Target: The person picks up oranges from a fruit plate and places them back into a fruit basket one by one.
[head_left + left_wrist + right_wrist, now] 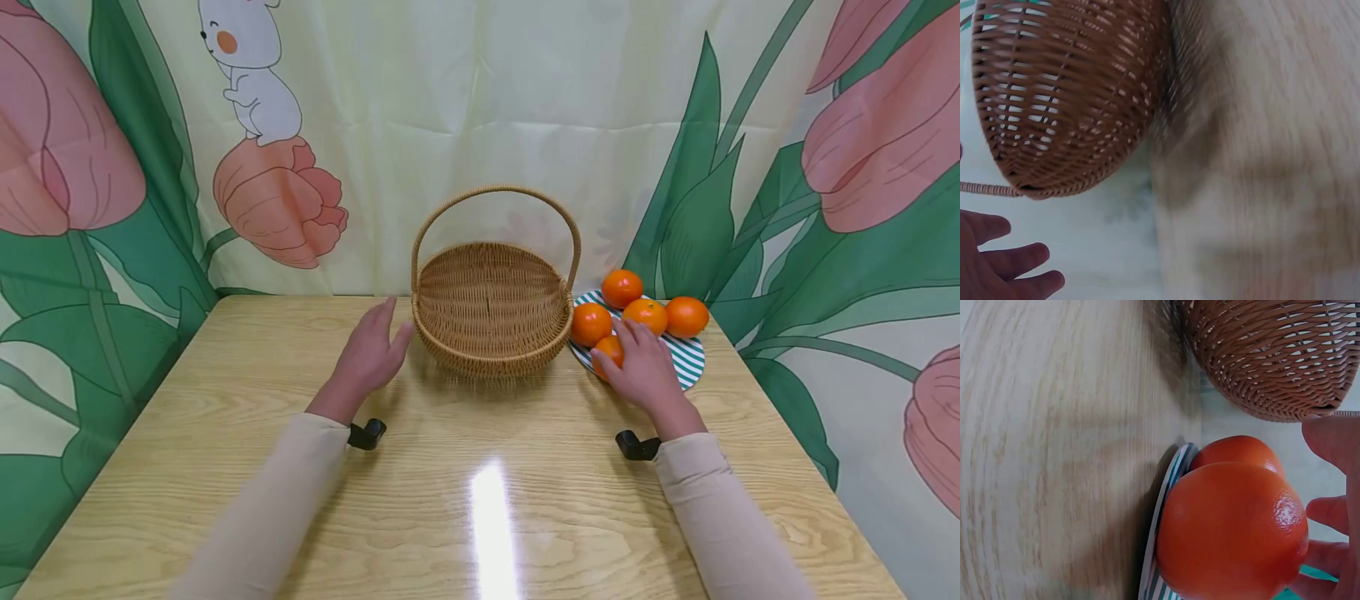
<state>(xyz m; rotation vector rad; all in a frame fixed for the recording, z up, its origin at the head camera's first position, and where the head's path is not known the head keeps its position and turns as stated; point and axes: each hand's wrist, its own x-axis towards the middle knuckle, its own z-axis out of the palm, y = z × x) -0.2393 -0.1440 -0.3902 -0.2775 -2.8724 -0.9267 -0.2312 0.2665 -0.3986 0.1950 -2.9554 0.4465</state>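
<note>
A wicker basket (491, 364) with a tall arched handle stands at the back middle of the table. Several oranges sit on a striped plate (688, 367) to its right. My right hand (647, 371) is over the plate's front, thumb and fingers spread about the nearest orange (606, 352). The right wrist view shows that orange (1229, 531) large, on the plate, with the fingertips beside its upper side; no firm grip is visible. To the basket's left, my left hand (365, 354) hovers with fingers extended, holding nothing. Its fingers (1019, 259) are apart from the basket in the left wrist view.
The wooden table (420, 500) has its back edge against a printed curtain (375, 100) with tulips and a white animal. The basket's handle (495, 190) rises in front of the curtain. Black wrist-camera mounts (367, 434) stick out inward from both wrists.
</note>
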